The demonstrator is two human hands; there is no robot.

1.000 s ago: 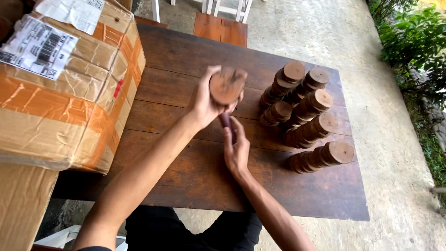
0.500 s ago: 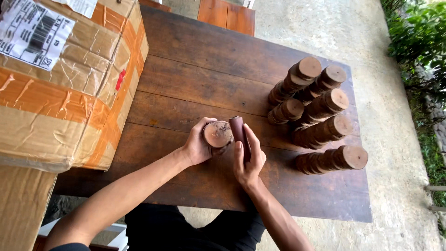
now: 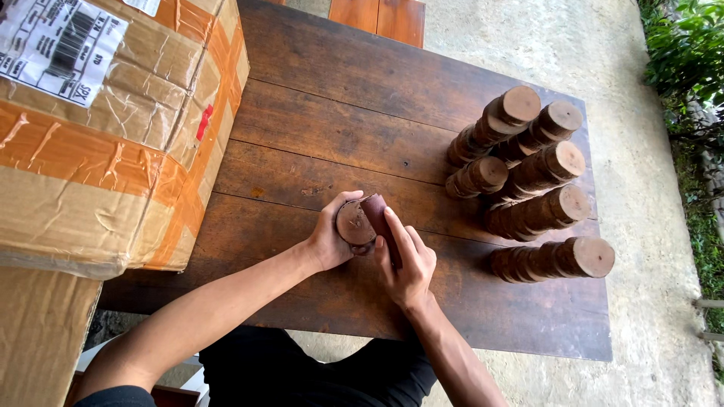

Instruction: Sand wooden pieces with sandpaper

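Round wooden disc (image 3: 354, 224), flat face up, held low over the near half of the dark plank table (image 3: 324, 113), just in front of the body. Gripped at its left rim by the left hand (image 3: 329, 237), thumb and fingers curled around the edge. Second wooden disc (image 3: 379, 218), darker and reddish, stood on edge and pressed against the right side of the first. Clasped by the right hand (image 3: 406, 260), fingers laid along its rim, thumb tucked near the flat disc. Both hands closed on wood, touching each other at the discs.

Farther out, on the right half of the table, five leaning stacks of similar wood discs (image 3: 528, 173), bark-edged, pale cut faces turned toward the camera, set close together in a cluster well apart from the hands. On the left, a large cardboard box (image 3: 98, 143) wrapped in orange and clear tape, with a white shipping label (image 3: 60, 45) on top, overhanging the table's left edge. Beyond the table, a concrete floor (image 3: 648, 316), with green foliage (image 3: 686, 45) at the far right edge. At the top, part of an orange-brown wooden bench (image 3: 377, 19).
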